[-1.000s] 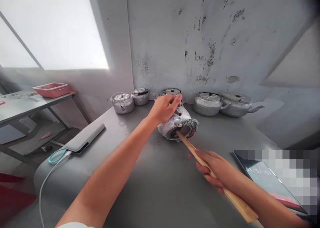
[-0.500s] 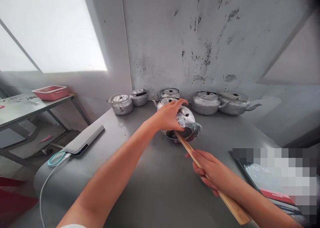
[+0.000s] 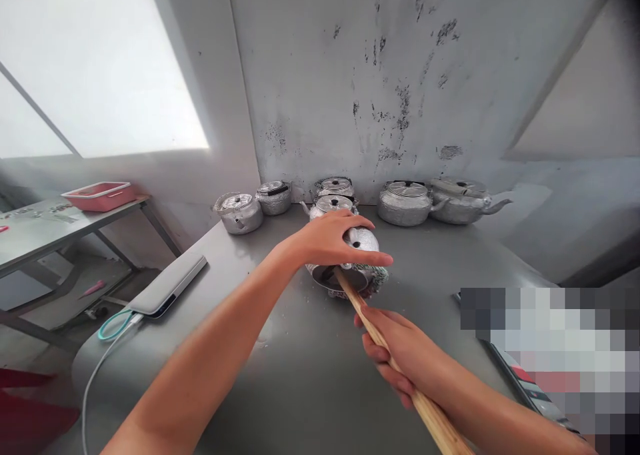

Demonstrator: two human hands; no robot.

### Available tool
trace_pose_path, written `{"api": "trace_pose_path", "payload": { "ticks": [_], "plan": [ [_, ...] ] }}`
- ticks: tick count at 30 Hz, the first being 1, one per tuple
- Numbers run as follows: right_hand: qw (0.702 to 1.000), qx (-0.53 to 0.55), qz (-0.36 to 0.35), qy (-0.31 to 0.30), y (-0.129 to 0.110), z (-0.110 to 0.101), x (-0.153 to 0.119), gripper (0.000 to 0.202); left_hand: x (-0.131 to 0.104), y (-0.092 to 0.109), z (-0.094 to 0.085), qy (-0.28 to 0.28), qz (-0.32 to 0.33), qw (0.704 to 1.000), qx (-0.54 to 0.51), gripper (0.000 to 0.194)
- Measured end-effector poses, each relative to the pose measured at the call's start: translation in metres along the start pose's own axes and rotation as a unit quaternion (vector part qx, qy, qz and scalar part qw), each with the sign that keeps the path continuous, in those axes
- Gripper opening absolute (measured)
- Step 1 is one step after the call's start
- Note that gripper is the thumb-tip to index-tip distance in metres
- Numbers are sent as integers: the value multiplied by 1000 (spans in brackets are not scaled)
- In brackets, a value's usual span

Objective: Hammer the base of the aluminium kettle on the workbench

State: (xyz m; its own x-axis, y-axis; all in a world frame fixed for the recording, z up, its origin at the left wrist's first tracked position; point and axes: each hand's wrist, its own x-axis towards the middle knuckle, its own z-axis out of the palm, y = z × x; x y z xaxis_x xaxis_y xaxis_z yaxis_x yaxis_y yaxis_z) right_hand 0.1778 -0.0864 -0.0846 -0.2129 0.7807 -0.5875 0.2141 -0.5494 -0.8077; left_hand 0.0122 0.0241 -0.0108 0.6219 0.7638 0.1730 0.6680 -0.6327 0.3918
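Note:
A small silver metal kettle (image 3: 367,241) lies tipped on the table, its round dark mouth facing me. Across its upper side rests my left hand (image 3: 325,242), gripping it with the fingers over the top and the thumb stretched out to the right. My right hand (image 3: 395,352) is wrapped round a long wooden stick (image 3: 375,334). The stick's far end reaches into the kettle's mouth, so its tip is hidden. Something grey-green and braided (image 3: 379,278) hangs at the kettle's right side; it may be its wrapped handle.
Several lidded silver kettles (image 3: 404,205) stand along the wall on the grey table (image 3: 295,375). A power bank (image 3: 170,283) with a cable lies left. A dark flat device (image 3: 515,375), partly blurred, lies right. Beyond is a side table with a pink basket (image 3: 103,200).
The kettle and both hands have shifted slightly left in view, partly with the camera. My left thumb has straightened outward. The stick stays inside the kettle's mouth.

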Motion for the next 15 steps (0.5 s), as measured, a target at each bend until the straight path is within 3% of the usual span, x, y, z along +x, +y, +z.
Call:
{"api": "trace_pose_path", "payload": {
  "ticks": [4, 7, 15],
  "plan": [
    [1000, 12, 3, -6, 9, 4, 2, 30, 9, 2, 13, 62, 20, 997, 51, 60],
    [1000, 23, -10, 1, 19, 7, 1, 31, 10, 3, 19, 76, 12, 994, 79, 49],
    [1000, 15, -19, -14, 33, 8, 4, 35, 3, 3, 19, 87, 20, 992, 86, 42]
  ]
}}
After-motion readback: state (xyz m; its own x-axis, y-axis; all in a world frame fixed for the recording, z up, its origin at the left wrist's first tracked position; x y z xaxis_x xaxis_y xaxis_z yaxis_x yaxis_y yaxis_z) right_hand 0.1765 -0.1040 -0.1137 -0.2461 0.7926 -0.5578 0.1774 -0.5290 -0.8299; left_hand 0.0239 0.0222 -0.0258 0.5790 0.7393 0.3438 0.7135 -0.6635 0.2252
